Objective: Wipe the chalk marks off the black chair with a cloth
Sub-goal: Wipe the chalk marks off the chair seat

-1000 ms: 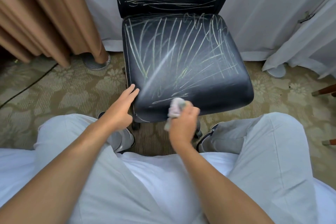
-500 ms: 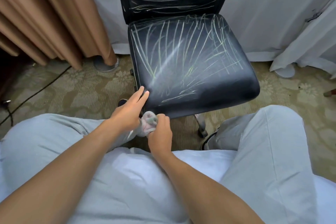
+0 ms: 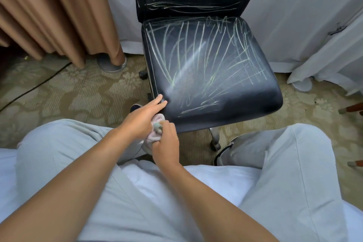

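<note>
Chair backrest cut off by top picture edge. Chair base mostly hidden under seat; one leg shows below seat's front edge. Cloth largely covered by my left hand and right hand; full shape cannot be told. Right fingertips hidden in cloth. Left thumb hidden under palm. Both forearms cut off by bottom picture edge.

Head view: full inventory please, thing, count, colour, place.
chair: 1, black, centre, chalk-scribbled seat and backrest
cloth: 1, pale pink, at seat's front-left corner
curtain: 1, brown, upper left
drapes: white, behind chair and right
carpet: beige, floral, floor
cable: 1, black, floor left
wooden legs: 2, brown, right edge
trousers: light grey
left hand: fingers flat on seat corner
right hand: grips cloth
</note>
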`<state>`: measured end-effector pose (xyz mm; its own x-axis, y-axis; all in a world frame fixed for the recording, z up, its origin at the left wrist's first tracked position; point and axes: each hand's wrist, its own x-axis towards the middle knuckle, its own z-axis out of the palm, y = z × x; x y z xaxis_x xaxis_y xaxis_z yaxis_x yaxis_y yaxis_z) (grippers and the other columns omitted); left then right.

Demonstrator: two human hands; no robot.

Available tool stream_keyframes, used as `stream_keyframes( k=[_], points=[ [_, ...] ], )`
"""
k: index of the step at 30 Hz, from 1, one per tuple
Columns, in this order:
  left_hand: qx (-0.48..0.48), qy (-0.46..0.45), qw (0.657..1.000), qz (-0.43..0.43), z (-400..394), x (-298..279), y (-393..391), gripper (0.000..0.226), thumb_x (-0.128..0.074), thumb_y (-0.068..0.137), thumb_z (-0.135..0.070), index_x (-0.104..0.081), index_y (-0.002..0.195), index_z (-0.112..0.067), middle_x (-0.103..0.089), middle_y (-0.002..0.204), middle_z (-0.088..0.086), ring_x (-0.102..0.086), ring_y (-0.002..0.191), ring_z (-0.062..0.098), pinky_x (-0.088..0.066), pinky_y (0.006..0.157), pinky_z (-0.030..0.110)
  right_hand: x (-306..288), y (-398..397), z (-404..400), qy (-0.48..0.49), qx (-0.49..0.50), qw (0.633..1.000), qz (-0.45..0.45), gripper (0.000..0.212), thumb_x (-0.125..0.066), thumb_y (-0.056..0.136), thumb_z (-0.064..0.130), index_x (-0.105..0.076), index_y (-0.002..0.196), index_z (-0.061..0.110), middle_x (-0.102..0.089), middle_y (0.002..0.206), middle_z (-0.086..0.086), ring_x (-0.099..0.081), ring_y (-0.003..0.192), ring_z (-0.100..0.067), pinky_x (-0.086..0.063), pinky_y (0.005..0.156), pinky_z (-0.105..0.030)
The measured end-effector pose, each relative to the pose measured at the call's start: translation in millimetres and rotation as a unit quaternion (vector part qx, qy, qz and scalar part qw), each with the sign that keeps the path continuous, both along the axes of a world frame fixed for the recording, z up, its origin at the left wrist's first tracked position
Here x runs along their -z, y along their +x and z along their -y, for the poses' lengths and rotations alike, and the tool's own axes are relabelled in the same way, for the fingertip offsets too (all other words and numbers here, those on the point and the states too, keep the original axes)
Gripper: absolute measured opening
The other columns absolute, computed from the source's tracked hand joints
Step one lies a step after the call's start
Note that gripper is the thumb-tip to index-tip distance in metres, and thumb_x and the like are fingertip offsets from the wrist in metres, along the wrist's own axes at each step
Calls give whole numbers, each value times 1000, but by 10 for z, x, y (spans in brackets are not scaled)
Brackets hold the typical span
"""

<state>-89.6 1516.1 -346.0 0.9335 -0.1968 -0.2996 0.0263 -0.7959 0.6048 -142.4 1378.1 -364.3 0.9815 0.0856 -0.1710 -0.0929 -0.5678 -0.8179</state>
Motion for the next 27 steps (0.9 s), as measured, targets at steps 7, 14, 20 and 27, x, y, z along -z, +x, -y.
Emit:
stream_keyframes(
  k=[7,14,20,27],
  points=[
    [3,76,997,-6,156,-182,-54,94,-52,93,9,-9,167,-33,12,172,-20,-32,150,13,-45,79,27,50,84,284,-107,50,993,9,34,-75,90,25,-52,115,23,-49,110,4,-57,81,-14,-49,63,-22],
    [-23,128,991,42,318,-125,-92,84,-61,101,-37,-9,166,-30,10,173,-13,-53,136,20,-58,93,39,-168,721,1408,-176,218,957,76,35,-55,94,13,-53,126,27,-52,120,-1,-59,85,-30,-46,68,-39],
    [-42,170,983,49,491,-172,-104,91,-66,98,-47,-11,166,-23,8,174,-8,-26,155,14,-51,102,37,-252,901,1336,-234,160,957,55,41,-61,88,23,-51,127,19,-47,120,-6,-52,100,-30,-41,70,-37],
    [-28,166,981,98,379,36,-120,95,-75,93,-28,-15,166,-21,0,175,-2,-35,152,15,-52,98,28,-158,532,583,-190,-123,963,146,41,-77,83,22,-56,118,19,-58,108,0,-55,90,-18,-42,60,-27]
  ],
)
